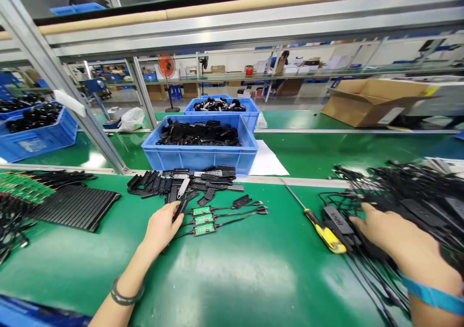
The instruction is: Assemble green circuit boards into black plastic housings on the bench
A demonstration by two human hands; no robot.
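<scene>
- While the left hand (162, 228) appears to pinch a slim black plastic shell (179, 210) between thumb and fingers, the step looks like picking out a casing part, perhaps for the green cabled circuit boards (204, 219) just to that hand's right.
- The next move probably calls for a steady pinch, lifting the shell clear of the loose black plastic casing pieces (212, 178) just beyond the hand.
- The left forearm slants forward and inward, back of the hand uppermost.
- The right hand (393, 232) reaches inward over a tangled heap of black cabled cases (416, 211); whether it grips anything, I cannot tell.
- To its left lies a yellow-and-black screwdriver (319, 226).
</scene>
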